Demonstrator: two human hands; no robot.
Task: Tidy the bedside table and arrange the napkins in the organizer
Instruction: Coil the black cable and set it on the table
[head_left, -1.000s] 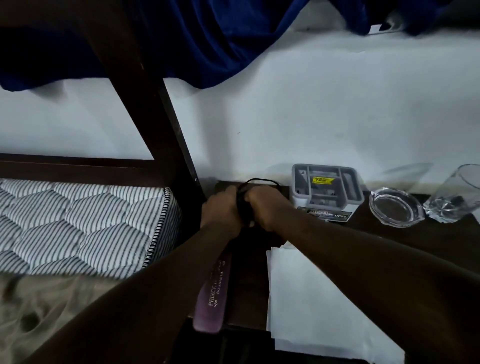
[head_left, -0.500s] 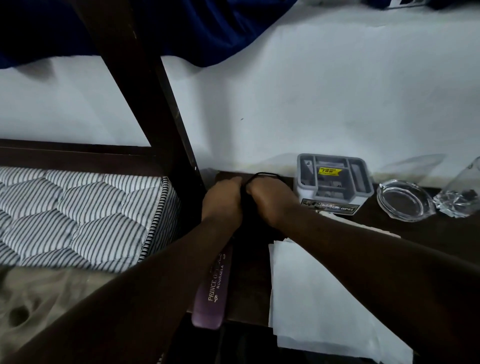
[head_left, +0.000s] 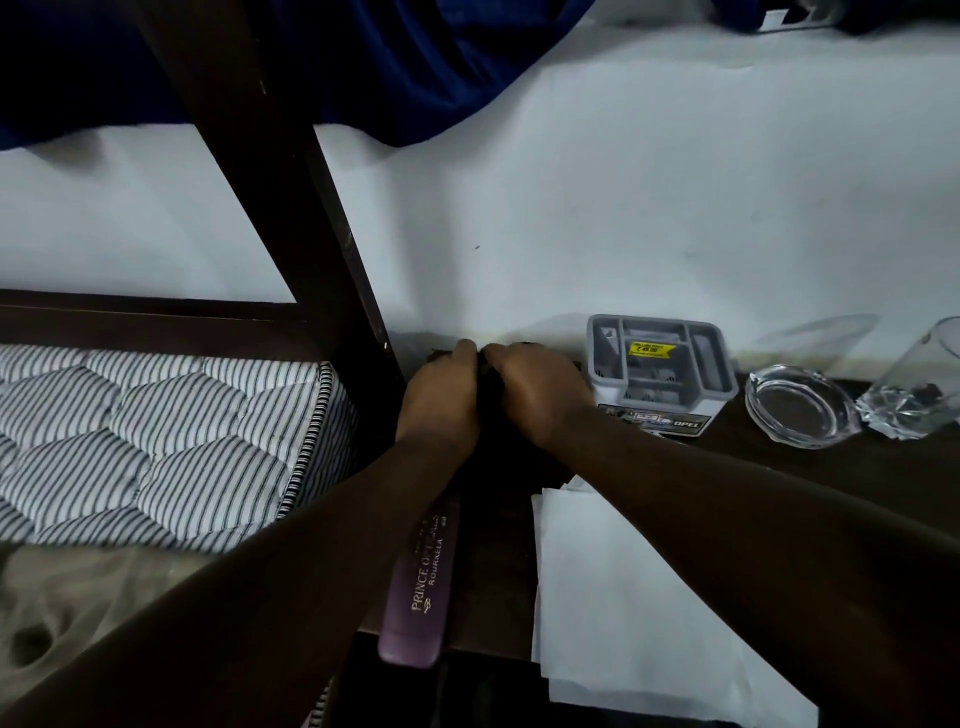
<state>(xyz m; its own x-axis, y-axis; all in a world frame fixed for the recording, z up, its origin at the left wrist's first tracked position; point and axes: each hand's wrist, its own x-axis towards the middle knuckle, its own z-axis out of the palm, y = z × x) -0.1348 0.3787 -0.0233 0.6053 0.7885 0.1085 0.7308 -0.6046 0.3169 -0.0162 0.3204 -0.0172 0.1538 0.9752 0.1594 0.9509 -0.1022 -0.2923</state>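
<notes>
Holding both hands together at the back left corner of the tabletop (head_left: 857, 467), we are curling the fingers of our left hand (head_left: 441, 395) and our right hand (head_left: 540, 389) around a small dark thing (head_left: 491, 382) gripped between them; it is too dim for us to tell what it is. The napkins (head_left: 623, 597) are lying as a loose white stack on the front of the tabletop, partly under our right forearm and hanging over the front edge. The grey organizer (head_left: 657, 364) is sitting against the wall just right of our right hand, showing several compartments and 1 yellow sticker. We are seeing a clear glass ashtray (head_left: 797, 408) to its right, and a drinking glass (head_left: 919, 384) just beside that at the frame's edge. A long purple case (head_left: 421, 577) with gold lettering is lying along the tabletop's left side, its near end poking past the front edge. A striped mattress (head_left: 156, 431) is lying to the left, behind a dark bedpost (head_left: 291, 208).
</notes>
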